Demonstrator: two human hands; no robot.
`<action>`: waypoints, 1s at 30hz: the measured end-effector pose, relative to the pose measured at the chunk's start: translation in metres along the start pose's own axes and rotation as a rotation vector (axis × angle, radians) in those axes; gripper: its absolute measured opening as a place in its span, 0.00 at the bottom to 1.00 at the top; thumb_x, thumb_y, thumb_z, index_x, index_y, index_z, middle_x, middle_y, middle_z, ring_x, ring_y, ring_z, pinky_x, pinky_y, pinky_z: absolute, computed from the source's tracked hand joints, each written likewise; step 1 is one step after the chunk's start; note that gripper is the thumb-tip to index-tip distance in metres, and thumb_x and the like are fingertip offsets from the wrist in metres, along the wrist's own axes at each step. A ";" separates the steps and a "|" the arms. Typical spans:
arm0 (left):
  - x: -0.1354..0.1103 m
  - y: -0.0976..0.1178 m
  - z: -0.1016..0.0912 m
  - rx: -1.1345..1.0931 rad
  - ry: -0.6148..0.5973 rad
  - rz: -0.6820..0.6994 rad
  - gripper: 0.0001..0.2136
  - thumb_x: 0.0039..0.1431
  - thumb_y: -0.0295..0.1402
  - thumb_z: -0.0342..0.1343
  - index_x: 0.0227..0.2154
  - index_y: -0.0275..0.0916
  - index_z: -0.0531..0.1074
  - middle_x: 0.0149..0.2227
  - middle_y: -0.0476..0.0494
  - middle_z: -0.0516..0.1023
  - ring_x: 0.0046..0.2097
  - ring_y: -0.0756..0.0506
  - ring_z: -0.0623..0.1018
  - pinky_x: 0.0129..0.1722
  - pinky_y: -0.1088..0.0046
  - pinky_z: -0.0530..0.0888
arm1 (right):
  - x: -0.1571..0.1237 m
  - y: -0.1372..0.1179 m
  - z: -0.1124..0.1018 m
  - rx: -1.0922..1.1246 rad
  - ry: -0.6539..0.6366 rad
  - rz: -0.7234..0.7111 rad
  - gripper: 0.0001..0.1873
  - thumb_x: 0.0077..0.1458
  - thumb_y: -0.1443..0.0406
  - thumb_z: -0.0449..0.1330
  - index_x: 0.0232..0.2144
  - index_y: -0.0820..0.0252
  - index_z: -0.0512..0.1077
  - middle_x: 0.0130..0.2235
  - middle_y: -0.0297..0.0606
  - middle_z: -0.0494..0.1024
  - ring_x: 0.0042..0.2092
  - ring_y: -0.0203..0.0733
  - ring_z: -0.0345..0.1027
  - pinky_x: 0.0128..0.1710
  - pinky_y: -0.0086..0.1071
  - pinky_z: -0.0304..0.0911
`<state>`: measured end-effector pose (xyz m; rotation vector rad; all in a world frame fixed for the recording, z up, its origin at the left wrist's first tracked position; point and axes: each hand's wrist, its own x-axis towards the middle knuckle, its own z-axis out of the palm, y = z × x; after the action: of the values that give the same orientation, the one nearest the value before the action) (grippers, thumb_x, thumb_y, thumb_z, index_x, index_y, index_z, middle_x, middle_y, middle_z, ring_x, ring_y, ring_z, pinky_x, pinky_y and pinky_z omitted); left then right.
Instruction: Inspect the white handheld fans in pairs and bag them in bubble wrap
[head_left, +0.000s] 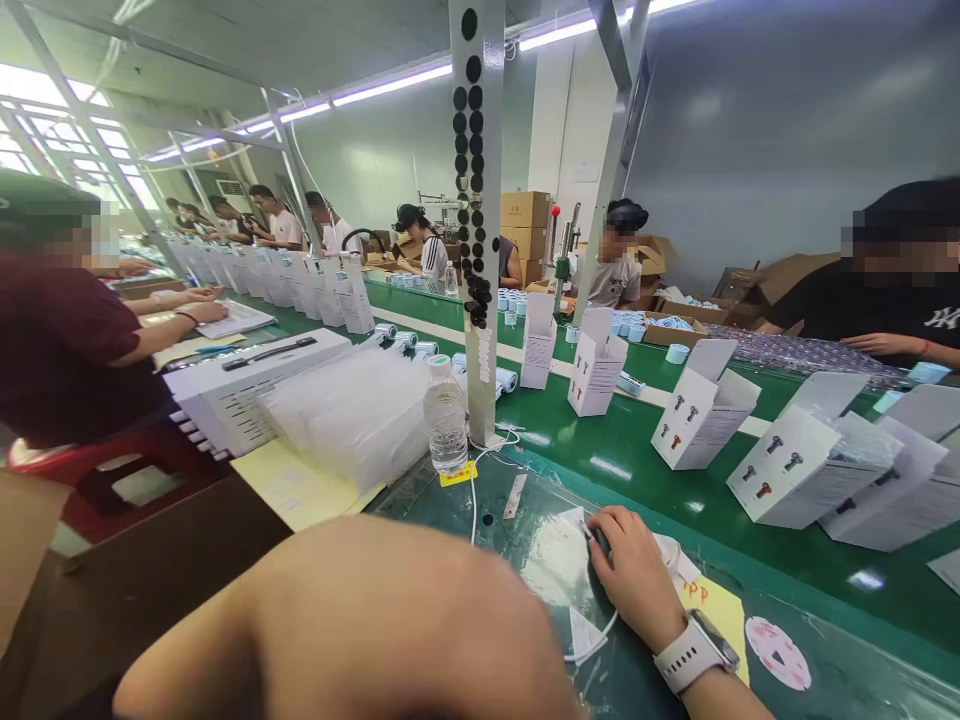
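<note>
My right hand (634,570), with a white-banded watch (697,650) on its wrist, rests at the near edge of the bench. Its fingers are bent around a small dark object (599,541) with a light metallic tip; the kind is unclear. A white cable (611,628) loops on the clear-covered surface beside it. Yellow paper (716,610) with red writing lies near the wrist, and a pink-and-white disc (778,653) to its right. My left arm fills the lower foreground as a bent blur, and no left hand shows.
A metal post (486,390) and a water bottle (445,425) stand mid-bench. Translucent plastic bags (352,410) are stacked left of them. Open white boxes (705,410) line the green conveyor (637,450), with light-blue parts beyond. Co-workers sit along the far side and left.
</note>
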<state>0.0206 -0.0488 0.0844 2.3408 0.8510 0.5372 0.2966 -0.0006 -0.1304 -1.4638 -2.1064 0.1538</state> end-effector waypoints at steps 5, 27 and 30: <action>0.028 -0.061 0.022 0.242 -0.077 -0.520 0.24 0.51 0.41 0.58 0.53 0.44 0.70 0.47 0.42 0.79 0.49 0.37 0.77 0.48 0.65 0.71 | 0.001 -0.001 -0.001 -0.009 -0.013 0.021 0.08 0.57 0.72 0.53 0.36 0.58 0.70 0.41 0.44 0.74 0.45 0.50 0.67 0.47 0.43 0.63; 0.025 -0.150 0.044 0.340 0.044 -0.834 0.24 0.62 0.42 0.49 0.59 0.41 0.60 0.36 0.42 0.80 0.37 0.40 0.79 0.32 0.71 0.67 | 0.002 -0.008 -0.001 -0.010 -0.003 0.046 0.09 0.55 0.73 0.53 0.35 0.57 0.71 0.41 0.43 0.74 0.46 0.50 0.68 0.47 0.42 0.63; 0.027 -0.154 0.049 0.368 0.066 -0.847 0.20 0.62 0.41 0.49 0.55 0.42 0.64 0.37 0.42 0.80 0.39 0.41 0.79 0.33 0.71 0.67 | 0.004 -0.008 0.002 0.006 0.023 0.047 0.09 0.55 0.73 0.54 0.35 0.58 0.71 0.40 0.42 0.75 0.45 0.49 0.68 0.47 0.42 0.64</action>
<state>-0.0017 0.0467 -0.0472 1.9839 1.9511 0.0907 0.2879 0.0008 -0.1277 -1.5057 -2.0523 0.1602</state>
